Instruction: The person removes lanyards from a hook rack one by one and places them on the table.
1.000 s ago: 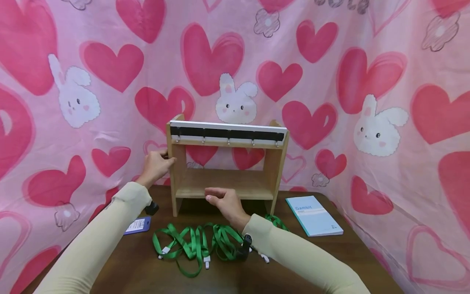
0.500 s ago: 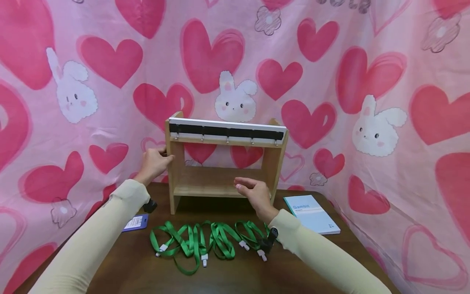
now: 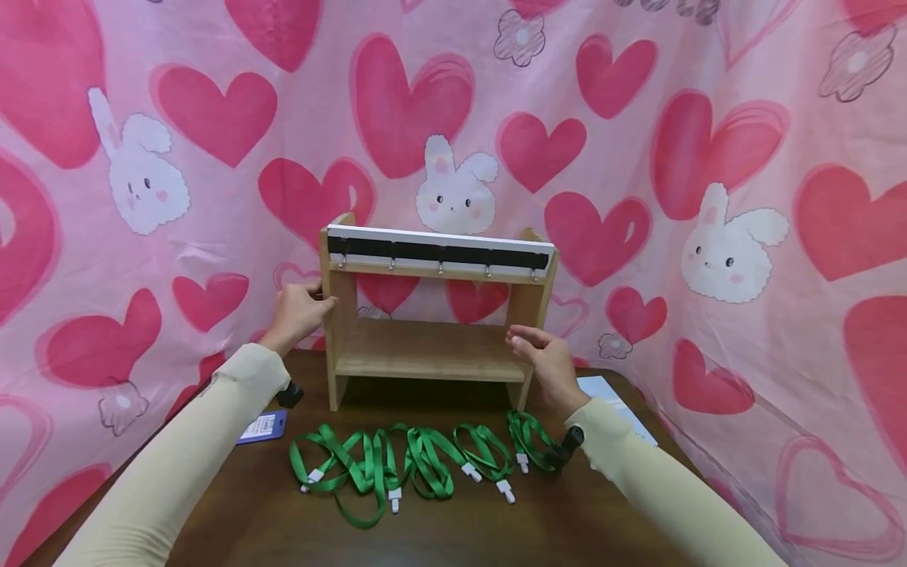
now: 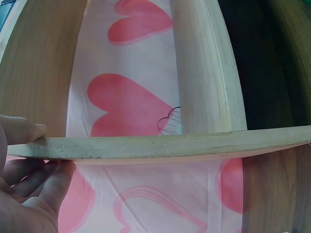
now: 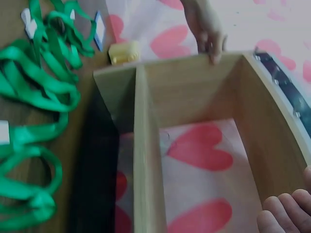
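Note:
A small wooden rack (image 3: 428, 368) stands on the table, with a black strip of metal hooks (image 3: 439, 256) along its upper front. My left hand (image 3: 294, 313) grips the rack's left side panel. In the left wrist view that hand (image 4: 34, 194) has its thumb on one face of the panel (image 4: 160, 148) and its fingers on the other. By the right side panel hovers my right hand (image 3: 551, 366), fingers loosely bent and holding nothing visible. The right wrist view shows its fingertips (image 5: 286, 213) at the lower right; contact with the rack cannot be told.
Several green lanyards (image 3: 428, 465) with white clips lie in front of the rack. A blue card holder (image 3: 262, 427) lies at left, and a pale blue notebook (image 3: 609, 394) lies at right, partly behind the right arm. A small yellow object (image 5: 124, 52) sits beyond the rack's left end.
My right hand has moved rightward from before the shelf to the right side panel, now covering part of the notebook. My left hand keeps its grip on the left panel.

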Action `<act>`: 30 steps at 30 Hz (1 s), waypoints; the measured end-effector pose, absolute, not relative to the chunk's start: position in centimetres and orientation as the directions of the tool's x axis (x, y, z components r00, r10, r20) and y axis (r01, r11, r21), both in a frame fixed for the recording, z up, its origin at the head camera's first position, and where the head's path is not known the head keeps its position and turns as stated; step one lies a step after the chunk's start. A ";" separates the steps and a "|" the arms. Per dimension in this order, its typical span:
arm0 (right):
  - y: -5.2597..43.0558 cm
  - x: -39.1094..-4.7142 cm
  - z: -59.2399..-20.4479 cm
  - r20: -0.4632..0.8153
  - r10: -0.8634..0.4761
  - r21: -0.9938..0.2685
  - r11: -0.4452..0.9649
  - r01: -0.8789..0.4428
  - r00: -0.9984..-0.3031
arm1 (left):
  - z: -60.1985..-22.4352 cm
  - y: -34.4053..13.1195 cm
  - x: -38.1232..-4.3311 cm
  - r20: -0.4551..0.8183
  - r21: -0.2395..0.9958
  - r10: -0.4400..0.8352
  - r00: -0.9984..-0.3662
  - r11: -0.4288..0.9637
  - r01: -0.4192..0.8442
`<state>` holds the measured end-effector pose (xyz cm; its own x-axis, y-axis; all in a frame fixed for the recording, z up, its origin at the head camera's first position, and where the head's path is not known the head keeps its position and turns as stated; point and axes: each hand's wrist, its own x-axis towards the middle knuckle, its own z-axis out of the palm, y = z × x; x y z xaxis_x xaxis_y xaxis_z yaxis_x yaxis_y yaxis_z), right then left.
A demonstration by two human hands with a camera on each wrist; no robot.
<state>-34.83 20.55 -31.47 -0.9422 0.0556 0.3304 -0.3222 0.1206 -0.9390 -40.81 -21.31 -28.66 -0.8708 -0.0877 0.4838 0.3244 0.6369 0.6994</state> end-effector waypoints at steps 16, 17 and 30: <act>27.0 -36.1 -30.3 0.376 0.243 -0.907 0.297 -0.300 -0.894 | -28.7 -21.3 -40.7 0.479 0.706 -0.073 -0.875 0.625 0.334; 27.5 -36.1 -30.3 0.385 0.243 -0.891 0.350 -0.290 -0.890 | -28.7 -21.4 -40.7 0.480 0.703 -0.074 -0.874 0.628 0.333; 31.8 -36.3 -31.4 0.557 0.027 -0.496 0.813 -0.306 -0.830 | -28.7 -21.5 -40.7 0.474 0.698 -0.064 -0.878 0.635 0.330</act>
<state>-36.31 31.78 -31.44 -0.8304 0.0272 0.5565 -0.3057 0.8127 -0.4960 -40.74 -21.48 -28.71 -0.8782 -0.0644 0.4739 0.3303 0.6348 0.6985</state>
